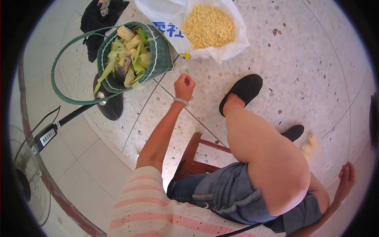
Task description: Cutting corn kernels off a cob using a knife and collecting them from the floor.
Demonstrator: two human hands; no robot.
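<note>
My left hand [185, 85] is curled into a loose fist above the speckled floor, with nothing seen inside it and a pale bangle [181, 102] on the wrist. Just up and left of it stands a green woven basket [161, 54] filled with corn husks [117, 49] and stripped corn cobs [126, 33]. Beyond the hand, a white plastic bag [241, 38] with printed writing holds a heap of loose corn kernels [208, 26]. At the far right, my right hand [347, 177] is raised beside my knee, fingers slightly bent, holding nothing visible. A blurred pale-yellow object [308, 148] appears between that hand and my foot.
A pedestal fan [32, 174] stands at the left, its round base [111, 108] beside the basket. Black cloth [94, 26] lies behind the basket. I sit on a reddish wooden seat [189, 154]. Black slippers [242, 90] are on my feet.
</note>
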